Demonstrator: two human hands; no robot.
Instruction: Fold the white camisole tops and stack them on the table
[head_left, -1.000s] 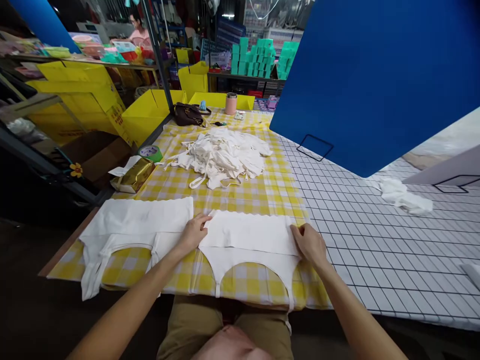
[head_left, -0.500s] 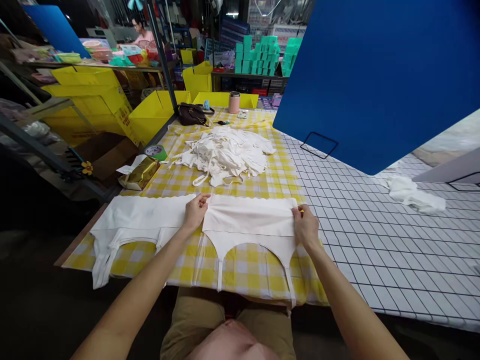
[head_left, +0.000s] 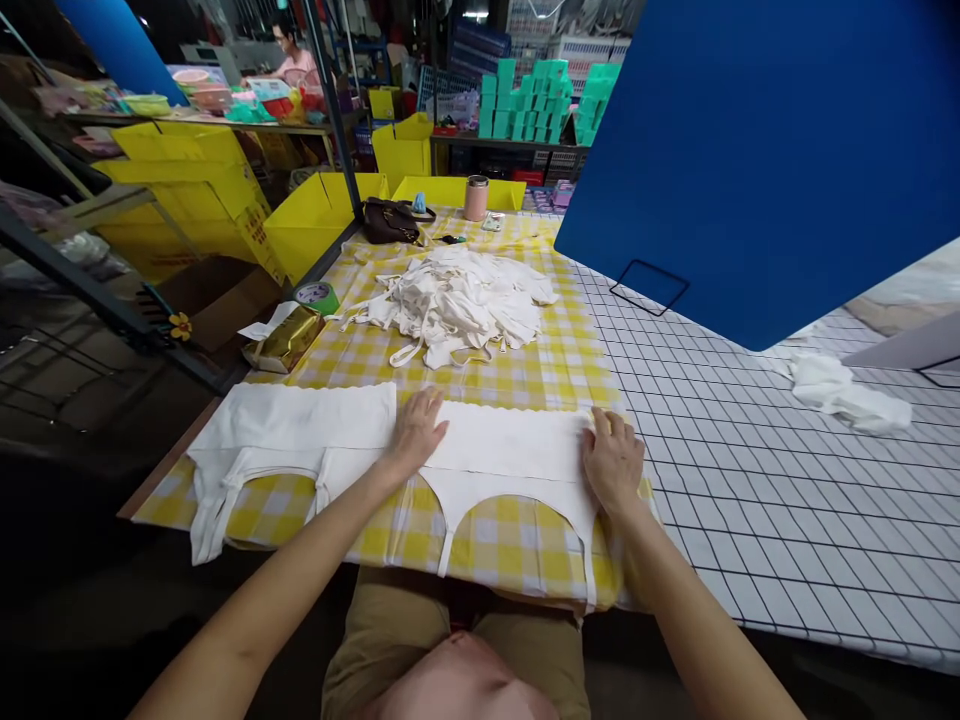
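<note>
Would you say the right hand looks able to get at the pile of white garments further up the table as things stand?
Probably yes: the right hand lies flat on the spread white garment, and only bare yellow checked cloth separates it from the pile.

We cannot see the cloth under our left hand [head_left: 417, 432] and right hand [head_left: 613, 462], which cover both ends of the flat white strapped garment [head_left: 514, 445]. Its thin straps drop over the near edge of the yellow checked tablecloth [head_left: 555, 370], ends out of sight. The heap of white strapped cloth pieces [head_left: 457, 300] is too tangled to count. The large blue board [head_left: 757, 150] hides the far right and runs off the top edge. The crumpled white cloth [head_left: 844, 395] is shapeless to us.
</note>
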